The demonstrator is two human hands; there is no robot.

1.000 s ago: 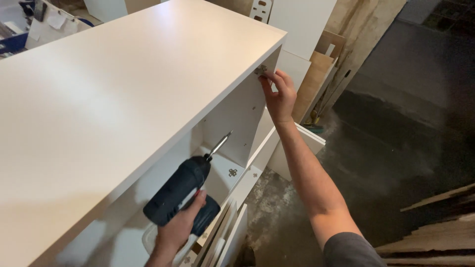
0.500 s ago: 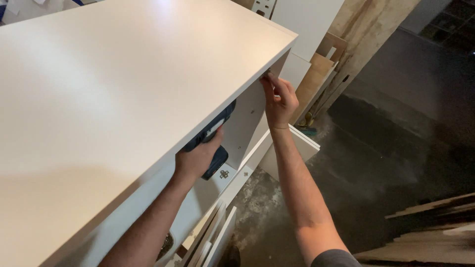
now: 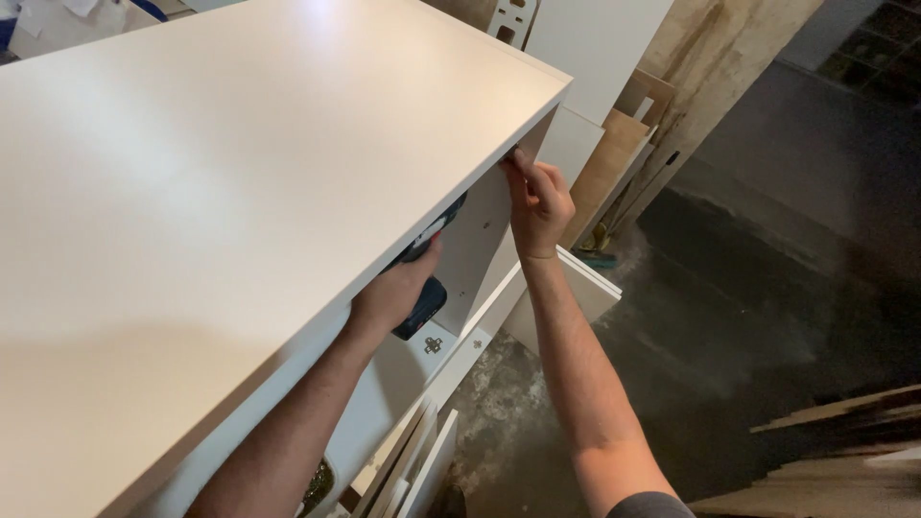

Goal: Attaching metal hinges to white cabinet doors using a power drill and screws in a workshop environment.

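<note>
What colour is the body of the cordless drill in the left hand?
Dark teal-blue with black parts, seen on the cordless drill under the white cabinet top panel in the head view.

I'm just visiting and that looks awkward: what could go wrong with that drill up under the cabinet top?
The left hand holds the drill under the cabinet top, where the bit is hidden from view, so it may slip off its mark. The right hand pinches something at the top's front corner, close to the drill's line; a slip could reach the fingers.

Dusty concrete floor [image 3: 767, 317], leaning boards [image 3: 614, 163]
</note>
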